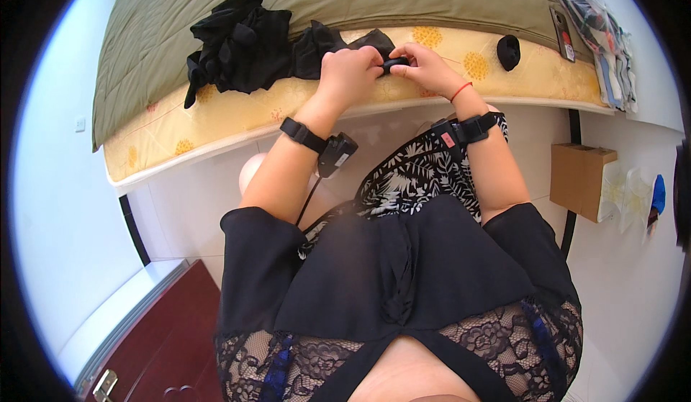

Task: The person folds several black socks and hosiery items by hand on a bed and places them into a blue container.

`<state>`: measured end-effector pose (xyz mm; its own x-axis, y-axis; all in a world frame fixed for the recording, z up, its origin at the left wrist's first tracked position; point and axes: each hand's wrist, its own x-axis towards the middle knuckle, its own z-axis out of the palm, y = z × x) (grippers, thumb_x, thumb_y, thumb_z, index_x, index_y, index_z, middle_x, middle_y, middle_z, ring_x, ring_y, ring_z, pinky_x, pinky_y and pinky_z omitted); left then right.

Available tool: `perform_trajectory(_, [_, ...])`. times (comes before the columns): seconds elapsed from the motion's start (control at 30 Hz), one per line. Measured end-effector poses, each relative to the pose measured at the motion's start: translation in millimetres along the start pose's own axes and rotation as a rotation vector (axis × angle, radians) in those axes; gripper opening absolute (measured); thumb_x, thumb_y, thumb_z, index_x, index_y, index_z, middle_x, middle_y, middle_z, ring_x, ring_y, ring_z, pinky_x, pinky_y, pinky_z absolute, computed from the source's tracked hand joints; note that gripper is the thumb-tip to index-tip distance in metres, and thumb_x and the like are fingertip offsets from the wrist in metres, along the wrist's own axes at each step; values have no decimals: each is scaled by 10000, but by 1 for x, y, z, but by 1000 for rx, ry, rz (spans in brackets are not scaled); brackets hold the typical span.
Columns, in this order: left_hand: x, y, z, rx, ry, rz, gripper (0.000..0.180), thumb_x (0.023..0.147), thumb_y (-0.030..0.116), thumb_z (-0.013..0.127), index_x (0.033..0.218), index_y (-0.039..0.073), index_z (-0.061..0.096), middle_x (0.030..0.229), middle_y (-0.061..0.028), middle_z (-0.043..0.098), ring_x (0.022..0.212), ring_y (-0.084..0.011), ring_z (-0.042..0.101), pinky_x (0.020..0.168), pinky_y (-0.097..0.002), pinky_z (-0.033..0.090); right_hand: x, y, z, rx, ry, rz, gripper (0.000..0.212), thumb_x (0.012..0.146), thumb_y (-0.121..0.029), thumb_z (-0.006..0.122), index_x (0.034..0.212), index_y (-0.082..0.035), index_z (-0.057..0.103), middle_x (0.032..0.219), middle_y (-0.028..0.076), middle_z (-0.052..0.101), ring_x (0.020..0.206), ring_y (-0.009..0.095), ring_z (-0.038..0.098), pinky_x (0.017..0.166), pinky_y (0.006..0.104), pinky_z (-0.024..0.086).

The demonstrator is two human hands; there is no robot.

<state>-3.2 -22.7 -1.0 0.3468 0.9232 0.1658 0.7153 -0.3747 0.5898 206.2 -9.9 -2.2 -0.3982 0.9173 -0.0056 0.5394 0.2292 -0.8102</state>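
Note:
My left hand (348, 73) and my right hand (430, 69) meet at the near edge of the bed, fingers pinched on a small black fabric roll (394, 64) between them. The roll is dark and compact, and my fingertips partly cover it. Just behind my left hand lies a flat piece of black cloth (317, 46), stretching toward a crumpled heap of black cloth (241, 46) on the left. Off to the right, a balled black fabric bundle (508, 53) rests by itself on the mattress.
A yellow patterned mattress (288, 100) carries a green quilt (403, 2) along its far side. At the far right are a phone-like dark object (562, 33) and a stack of folded clothes (601, 42). A cardboard box (579, 180) stands below right; a dark red wooden panel (169, 330) is lower left.

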Motion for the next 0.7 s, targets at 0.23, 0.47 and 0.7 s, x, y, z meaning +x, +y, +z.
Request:
perform_trajectory(0.23, [1, 5, -7, 250, 107, 161, 157, 772, 342, 715, 790, 189, 745, 798, 12, 659, 855, -232, 616, 720, -415, 451, 11, 12, 3, -385, -25, -37, 230, 870, -244, 648, 862, -19, 696, 848, 154, 622, 878, 340, 572, 810, 400, 480])
perform_trajectory(0.47, [-4, 9, -7, 227, 131, 69, 226, 757, 331, 746, 919, 174, 734, 949, -7, 661, 984, -246, 582, 810, -421, 426, 6, -8, 6, -508, 100, 46, 383, 805, -210, 737, 1134, -53, 620, 1077, 173, 586, 1019, 371, 566, 847, 415, 485])
perform_trajectory(0.7, [11, 3, -6, 201, 106, -8, 431, 751, 361, 765, 1125, 174, 657, 1135, -26, 672, 1112, -248, 569, 893, -413, 400, 11, -9, 8, -341, 167, -155, 359, 769, -128, 739, 1108, -72, 633, 1131, 176, 587, 1100, 366, 544, 954, 433, 450])
